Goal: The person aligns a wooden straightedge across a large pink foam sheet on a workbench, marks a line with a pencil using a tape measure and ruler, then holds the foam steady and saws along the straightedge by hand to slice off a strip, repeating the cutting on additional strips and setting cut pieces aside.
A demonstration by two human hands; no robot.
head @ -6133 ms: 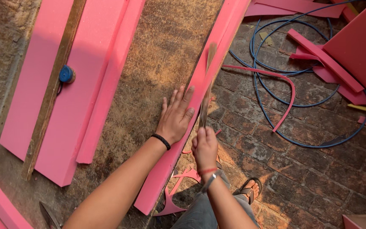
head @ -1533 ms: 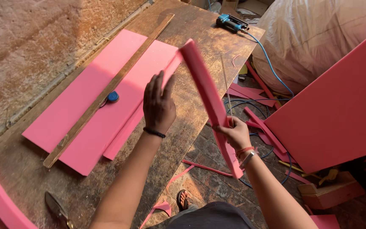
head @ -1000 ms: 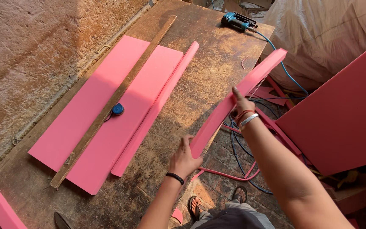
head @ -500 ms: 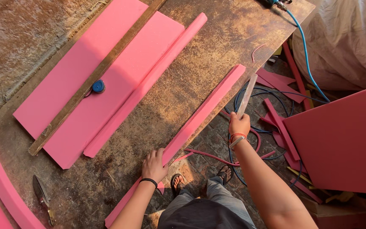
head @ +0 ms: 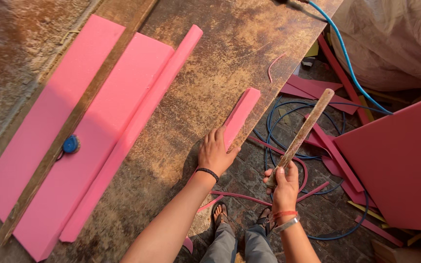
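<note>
My left hand [head: 215, 155] lies flat, fingers spread, pressing the near end of a narrow pink foam strip [head: 240, 116] that rests along the right edge of the worn wooden workbench [head: 205, 73]. My right hand [head: 282, 183] is clenched around a long, grimy blade [head: 302, 133], held just off that edge, angled up and away from the strip.

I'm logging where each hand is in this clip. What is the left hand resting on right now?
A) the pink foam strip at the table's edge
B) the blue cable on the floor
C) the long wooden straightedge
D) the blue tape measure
A: the left hand lies flat on the near end of the pink foam strip along the table edge, while the right hand holds a worn stick.
</note>
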